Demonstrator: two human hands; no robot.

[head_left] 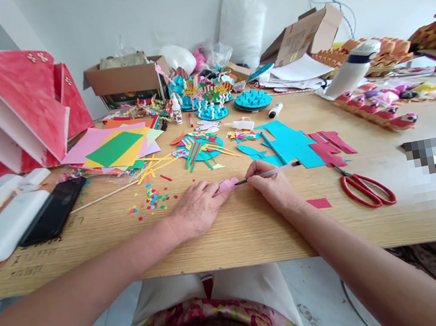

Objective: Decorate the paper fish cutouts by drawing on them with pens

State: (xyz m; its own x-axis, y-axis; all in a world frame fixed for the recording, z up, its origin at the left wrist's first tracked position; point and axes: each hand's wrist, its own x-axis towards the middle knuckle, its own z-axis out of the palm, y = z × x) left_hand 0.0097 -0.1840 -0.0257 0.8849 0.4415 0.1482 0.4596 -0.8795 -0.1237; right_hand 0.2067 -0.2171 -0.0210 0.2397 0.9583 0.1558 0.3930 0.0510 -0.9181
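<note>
My right hand [271, 186] is closed round a slim pen [282, 168], its tip against a small pink paper cutout [227, 185] with a dotted pattern and a scalloped edge. The fingers of my left hand [197, 209] hold that cutout down on the table from the left, covering part of it. Just beyond the hands lie green, red and yellow paper strips [197, 154] on a blue paper disc [218, 141]. A blue paper fish [250, 151] rests to their right, near larger blue paper [292, 141].
Red-handled scissors [368, 190] and a red paper scrap [319, 203] lie to the right. Colourful paper dots [156, 198] are scattered left of my hands, near a black phone [52, 210]. Coloured sheets [114, 150], a glue bottle [176, 108] and a white flask [353, 69] stand farther back.
</note>
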